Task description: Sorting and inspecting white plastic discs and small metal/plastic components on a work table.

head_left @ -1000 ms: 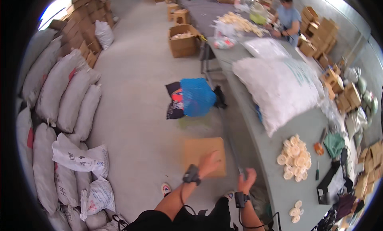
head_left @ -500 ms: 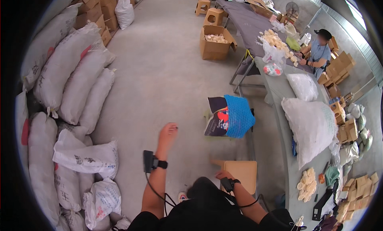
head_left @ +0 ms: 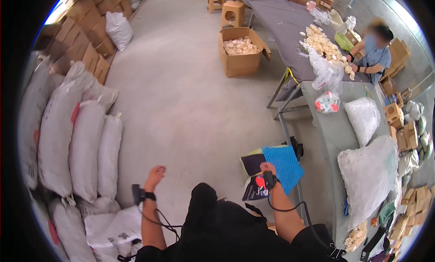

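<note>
My left hand [head_left: 157, 173] hangs over the bare floor, fingers loosely bent and apart, with nothing seen in it. My right hand [head_left: 268, 168] appears above a stool seat topped by a dark printed cushion [head_left: 251, 164] and a bright blue textured cover [head_left: 283, 163]. Its fingers look loosely apart and hold nothing visible; whether they touch the cushion I cannot tell. Each wrist wears a black strapped device with a cable. Under my body, a wooden stool is almost wholly hidden.
White sacks [head_left: 88, 149] are piled along the left, cartons [head_left: 86, 33] behind them. Ahead stand an open cardboard box [head_left: 242, 67] of cream pieces and plastic stools [head_left: 232, 14]. A long table [head_left: 324, 139] on the right bears plastic bags and cream pieces [head_left: 324, 44], where another person [head_left: 374, 56] works.
I have moved forward, away from the wooden stool. My right hand has left that stool's edge and is over the cushion; my left hand has dropped lower and leftward in view.
</note>
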A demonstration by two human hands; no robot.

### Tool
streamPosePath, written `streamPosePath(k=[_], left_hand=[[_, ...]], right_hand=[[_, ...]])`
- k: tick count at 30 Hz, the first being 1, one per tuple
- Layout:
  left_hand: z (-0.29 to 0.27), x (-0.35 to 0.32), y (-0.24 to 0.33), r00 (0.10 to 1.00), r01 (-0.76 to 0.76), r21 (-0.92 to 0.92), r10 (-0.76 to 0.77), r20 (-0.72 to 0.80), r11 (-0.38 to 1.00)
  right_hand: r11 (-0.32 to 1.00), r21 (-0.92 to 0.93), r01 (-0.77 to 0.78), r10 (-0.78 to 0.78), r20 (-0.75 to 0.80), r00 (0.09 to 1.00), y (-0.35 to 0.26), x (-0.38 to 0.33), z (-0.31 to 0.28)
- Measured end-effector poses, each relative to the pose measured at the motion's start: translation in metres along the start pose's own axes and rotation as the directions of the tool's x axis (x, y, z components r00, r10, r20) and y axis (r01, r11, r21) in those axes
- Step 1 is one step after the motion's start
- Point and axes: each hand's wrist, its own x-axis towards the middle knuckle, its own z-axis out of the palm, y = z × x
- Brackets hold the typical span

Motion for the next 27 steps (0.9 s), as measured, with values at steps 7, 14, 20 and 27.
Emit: streamPosePath(k=[7, 14, 20, 27], left_hand=[[-0.098, 0.194, 0.172, 0.975, 0.047, -0.003, -0.046, -0.217, 0.999], [0.066, 0.429, 0.452, 0.979, -0.168, -0.023, 0.17, 0.109, 0.986], [0.293, 0.528, 0.676, 0.573, -0.562, -0.145, 0.51, 0.642, 0.814], [0.479, 0.616, 0.78, 0.356, -0.717, -0.133, 0.522, 0.775, 0.685]], right_hand=[[0.921, 0.357, -0.158, 0.314, -0.439, 0.841, -0.18, 0.269, -0.042], [0.922, 0.386, -0.042, 0.312, -0.673, 0.67, -0.168, 0.422, -0.123], [0.912, 0.401, 0.083, 0.33, -0.84, 0.431, -0.244, 0.505, -0.243], [0.97, -0.116, -0.213, -0.083, -0.984, 0.157, -0.245, 0.691, -0.427]])
